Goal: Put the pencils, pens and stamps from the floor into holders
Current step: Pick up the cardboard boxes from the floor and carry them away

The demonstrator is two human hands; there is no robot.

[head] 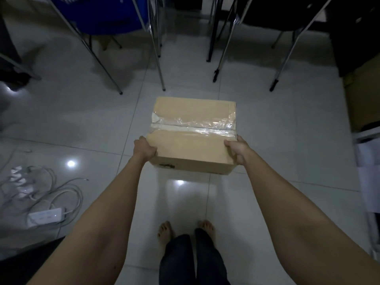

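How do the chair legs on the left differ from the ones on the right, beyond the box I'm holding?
The left chair legs are bare shiny metal carrying a blue seat; the right chair legs carry a black seat and end in dark rubber tips. The left pair slant down toward the right, the right pair toward the left. Both sets stand on the white tiled floor beyond the cardboard box gripped by the left hand and right hand.

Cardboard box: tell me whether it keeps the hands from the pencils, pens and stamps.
Both the left hand and right hand grip the taped cardboard box. No pencils, pens, stamps or holders are visible, so a blocked path cannot be judged.
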